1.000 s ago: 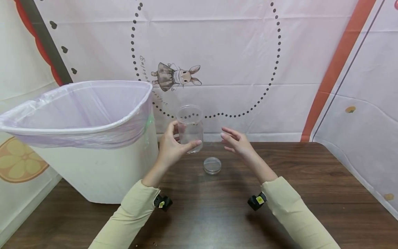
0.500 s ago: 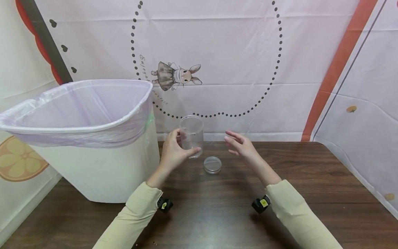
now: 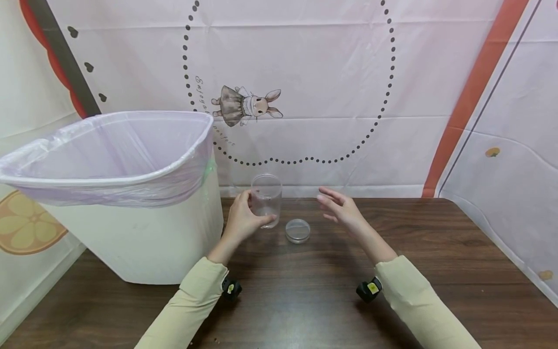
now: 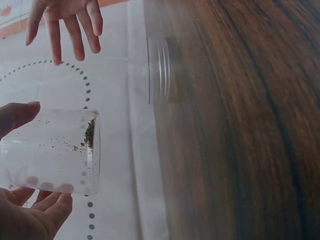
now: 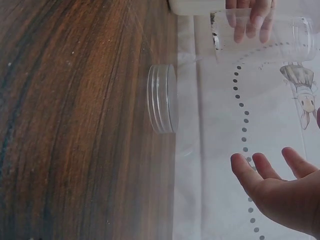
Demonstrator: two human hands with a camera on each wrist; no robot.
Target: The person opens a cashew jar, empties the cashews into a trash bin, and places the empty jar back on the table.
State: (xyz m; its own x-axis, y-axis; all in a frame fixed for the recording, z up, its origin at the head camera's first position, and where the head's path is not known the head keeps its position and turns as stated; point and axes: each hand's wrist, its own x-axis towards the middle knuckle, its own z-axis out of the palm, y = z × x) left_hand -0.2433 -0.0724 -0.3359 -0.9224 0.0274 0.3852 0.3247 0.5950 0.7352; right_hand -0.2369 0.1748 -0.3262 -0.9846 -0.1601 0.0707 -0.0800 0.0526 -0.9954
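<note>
My left hand (image 3: 244, 220) grips a clear plastic jar (image 3: 266, 199) upright, just above the dark wooden table (image 3: 305, 291). The jar (image 4: 50, 150) has no lid on and dark specks cling to its base. It shows again in the right wrist view as a jar (image 5: 260, 37) with fingers (image 5: 247, 22) wrapped round it. A clear round lid (image 3: 298, 230) lies flat on the table right of the jar, also seen as the lid (image 4: 159, 70) and the lid (image 5: 162, 105). My right hand (image 3: 342, 208) hovers open above the table, right of the lid, holding nothing.
A white waste bin (image 3: 131, 232) with a pale purple liner (image 3: 109, 155) stands on the table's left side, close to my left hand. A patterned cloth backdrop (image 3: 305, 97) hangs behind the table. The table's right edge (image 3: 501, 252) runs diagonally.
My left hand has lowered the jar from chest height toward the table. The right hand stayed open and drifted slightly down and right. The lid has not moved.
</note>
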